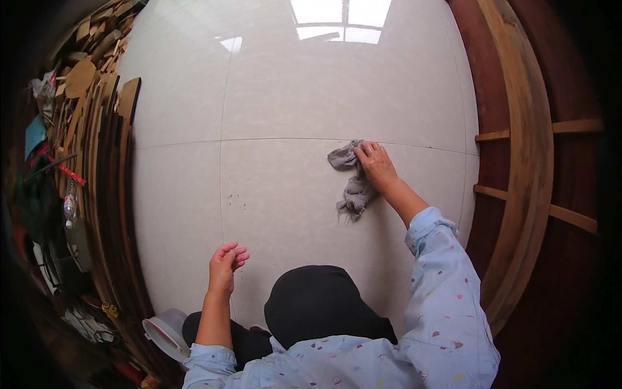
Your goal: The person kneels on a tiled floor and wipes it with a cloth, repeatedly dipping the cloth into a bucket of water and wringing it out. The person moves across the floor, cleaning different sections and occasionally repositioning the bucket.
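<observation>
My right hand presses down on a crumpled grey cloth that lies on the pale tiled floor. The cloth is bunched, with a frayed lower end, and part of it is hidden under the palm. Off to the left, my left hand hovers above the floor near my knee, its fingers slightly curled and nothing in it. A few small dark specks dot the tile ahead of that hand.
Long wooden boards and scrap wood line the left side, with a plastic bottle among clutter. A white bucket stands by my left leg. On the right runs a thick wooden beam beside dark red panels.
</observation>
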